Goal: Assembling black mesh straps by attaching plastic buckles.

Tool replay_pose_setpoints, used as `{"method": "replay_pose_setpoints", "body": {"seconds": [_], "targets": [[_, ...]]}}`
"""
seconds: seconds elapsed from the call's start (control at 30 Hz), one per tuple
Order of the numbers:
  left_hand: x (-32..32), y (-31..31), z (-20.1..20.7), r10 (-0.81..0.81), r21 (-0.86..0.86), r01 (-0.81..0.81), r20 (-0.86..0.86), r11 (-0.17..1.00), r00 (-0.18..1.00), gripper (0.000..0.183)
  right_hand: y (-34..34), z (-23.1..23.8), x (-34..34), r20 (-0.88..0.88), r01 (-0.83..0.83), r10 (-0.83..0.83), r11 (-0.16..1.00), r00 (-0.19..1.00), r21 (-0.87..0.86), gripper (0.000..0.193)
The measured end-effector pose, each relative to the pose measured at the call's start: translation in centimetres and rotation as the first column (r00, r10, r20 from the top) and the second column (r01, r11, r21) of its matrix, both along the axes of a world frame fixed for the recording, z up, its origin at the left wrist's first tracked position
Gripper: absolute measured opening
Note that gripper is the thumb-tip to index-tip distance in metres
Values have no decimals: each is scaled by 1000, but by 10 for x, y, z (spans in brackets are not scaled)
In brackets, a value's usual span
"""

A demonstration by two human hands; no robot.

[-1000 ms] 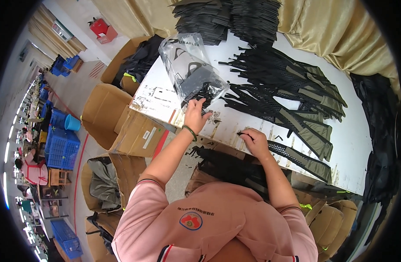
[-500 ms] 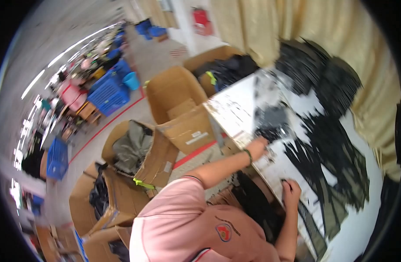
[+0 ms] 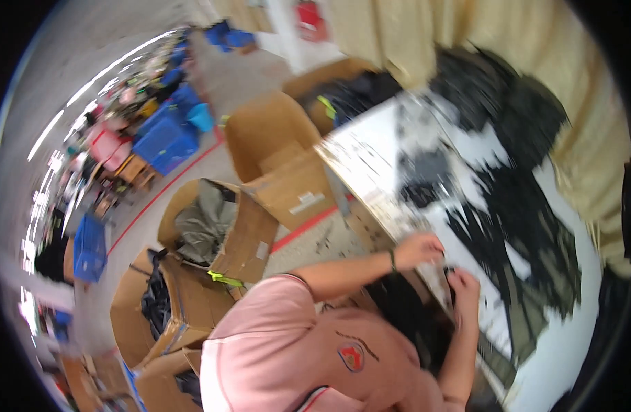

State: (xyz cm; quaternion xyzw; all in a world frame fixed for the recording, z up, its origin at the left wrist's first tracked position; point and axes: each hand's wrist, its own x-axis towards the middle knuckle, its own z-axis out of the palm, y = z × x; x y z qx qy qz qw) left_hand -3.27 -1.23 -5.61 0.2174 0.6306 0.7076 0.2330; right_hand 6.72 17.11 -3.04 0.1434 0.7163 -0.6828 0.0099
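Over the near edge of the white table [image 3: 490,233], my left hand [image 3: 418,251] is closed in a pinch, its fingertips close to my right hand. Whatever it pinches is too small to make out. My right hand [image 3: 464,287] is closed on a small dark piece whose tip pokes out above the thumb; its kind is not clear. Beyond my left hand lies a heap of small black pieces [image 3: 420,194] by a clear plastic bag [image 3: 425,166]. Black and olive fabric strips [image 3: 528,233] spread out to the right of my hands.
Bundles of dark fabric [image 3: 497,96] are piled at the table's far end, before a beige curtain [image 3: 569,103]. Cardboard boxes [image 3: 295,196] stand on the left, several holding dark cloth. Dark fabric [image 3: 401,302] hangs below the table edge. Blue crates [image 3: 165,143] stand farther off.
My left hand has drawn back from the heap of small black pieces toward my right hand. The right hand has risen slightly, still pinching the dark piece. The view has shifted a little.
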Motion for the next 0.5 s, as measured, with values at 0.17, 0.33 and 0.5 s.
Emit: {"method": "replay_pose_setpoints", "body": {"seconds": [0.17,0.33,0.5], "targets": [[15,-1,22,70,3,-70,86,998,994,17,-16,18,-5,-6,-94,96,955,995,-282,12],[27,10,16,-4,75,-1,67,997,998,19,-14,20,3,76,-14,52,901,996,-433,13],[37,11,15,-56,2,56,26,998,998,22,-11,14,14,135,6,60,895,989,-447,12]]}}
